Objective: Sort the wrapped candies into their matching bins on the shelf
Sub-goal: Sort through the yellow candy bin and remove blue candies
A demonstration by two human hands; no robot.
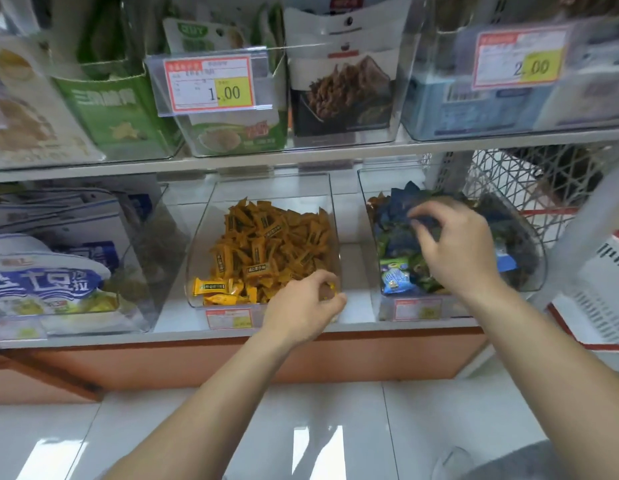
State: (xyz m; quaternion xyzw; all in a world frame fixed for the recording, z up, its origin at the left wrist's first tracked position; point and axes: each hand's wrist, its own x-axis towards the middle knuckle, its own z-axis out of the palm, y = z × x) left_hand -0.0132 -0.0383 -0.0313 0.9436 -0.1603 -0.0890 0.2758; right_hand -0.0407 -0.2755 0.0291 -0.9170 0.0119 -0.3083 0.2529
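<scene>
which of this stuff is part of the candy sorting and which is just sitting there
Job: left hand holding yellow candy, right hand, orange candy bin, blue candy bin.
Lying about: snack bags, price tag, wire basket.

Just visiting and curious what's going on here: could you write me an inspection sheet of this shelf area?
Surface: white shelf carrying clear bins.
Job's things: orange candies in middle bin; blue and green candies in right bin.
Clutter: snack bags at left.
Hands: left hand curled round a yellow candy at middle bin's front; right hand among right bin's wrappers, grip unclear.
Cables: nothing seen.
Surroundings: upper shelf, wire basket, tiled floor.
</scene>
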